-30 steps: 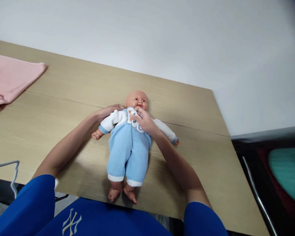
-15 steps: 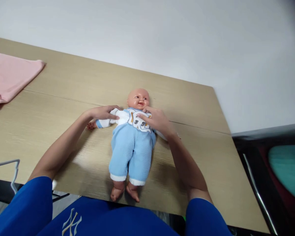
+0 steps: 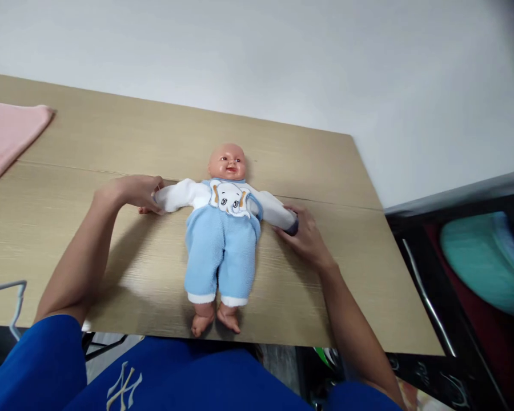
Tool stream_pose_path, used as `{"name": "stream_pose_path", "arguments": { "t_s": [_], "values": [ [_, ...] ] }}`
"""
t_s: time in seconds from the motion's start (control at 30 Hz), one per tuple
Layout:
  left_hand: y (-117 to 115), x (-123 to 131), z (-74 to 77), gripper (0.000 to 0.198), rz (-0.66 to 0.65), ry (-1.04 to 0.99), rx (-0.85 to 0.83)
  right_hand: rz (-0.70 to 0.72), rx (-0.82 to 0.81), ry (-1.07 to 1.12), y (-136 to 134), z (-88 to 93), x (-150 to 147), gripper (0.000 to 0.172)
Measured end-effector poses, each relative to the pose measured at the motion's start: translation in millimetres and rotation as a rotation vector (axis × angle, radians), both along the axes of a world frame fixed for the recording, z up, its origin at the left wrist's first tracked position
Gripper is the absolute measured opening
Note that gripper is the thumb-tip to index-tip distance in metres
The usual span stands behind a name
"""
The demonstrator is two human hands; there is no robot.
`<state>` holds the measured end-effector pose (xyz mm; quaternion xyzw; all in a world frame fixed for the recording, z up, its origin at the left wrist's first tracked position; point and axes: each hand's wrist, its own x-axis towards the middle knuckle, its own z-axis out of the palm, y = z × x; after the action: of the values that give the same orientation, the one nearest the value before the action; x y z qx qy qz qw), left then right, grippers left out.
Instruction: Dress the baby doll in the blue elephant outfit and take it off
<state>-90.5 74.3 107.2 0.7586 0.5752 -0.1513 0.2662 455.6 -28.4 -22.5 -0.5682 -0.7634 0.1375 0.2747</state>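
Note:
A baby doll [image 3: 223,240] lies on its back on the wooden table, head toward the wall and bare feet near the front edge. It wears a blue and white fleece outfit with an elephant face [image 3: 230,200] on the chest. Both its arms are spread out sideways. My left hand [image 3: 139,191] is closed around the cuff of the white sleeve [image 3: 177,195] on the left; the doll's hand pokes out below it. On the other side, my right hand [image 3: 306,234] grips the end of the white sleeve [image 3: 276,211], hiding the doll's hand there.
A pink cloth [image 3: 11,137] lies at the table's far left. A bent white wire or rod [image 3: 19,299] rises at the front left edge. Beyond the right edge of the table [image 3: 368,274] stands a dark item with a teal basin-like thing [image 3: 480,257]. A white wall runs behind.
My hands have moved outward from the doll's chest and shoulders to the ends of its sleeves. The doll's right-side arm now shows stretched out. The view has shifted slightly.

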Motion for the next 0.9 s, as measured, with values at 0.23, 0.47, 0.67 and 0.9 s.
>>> {"name": "stream_pose_path", "arguments": {
  "t_s": [0.23, 0.47, 0.67, 0.9],
  "values": [
    [-30.8, 98.4, 3.8, 0.057, -0.205, -0.464, 0.591, -0.133, -0.109, 0.479, -6.0, -8.3, 5.3, 0.078],
    [-3.0, 218.1, -47.7, 0.031, -0.436, -0.571, 0.613, -0.146, -0.027, 0.786, 37.9, -0.3, -26.0, 0.092],
    [6.1, 212.2, -56.3, 0.032, -0.539, -0.858, 0.507, -0.162, 0.020, 0.800, 70.1, 9.4, -63.5, 0.076],
    [-8.3, 200.8, -49.7, 0.064, -0.618, -0.996, 0.533, 0.042, 0.084, 0.403, 56.9, 10.4, -90.4, 0.044]
  ]
}}
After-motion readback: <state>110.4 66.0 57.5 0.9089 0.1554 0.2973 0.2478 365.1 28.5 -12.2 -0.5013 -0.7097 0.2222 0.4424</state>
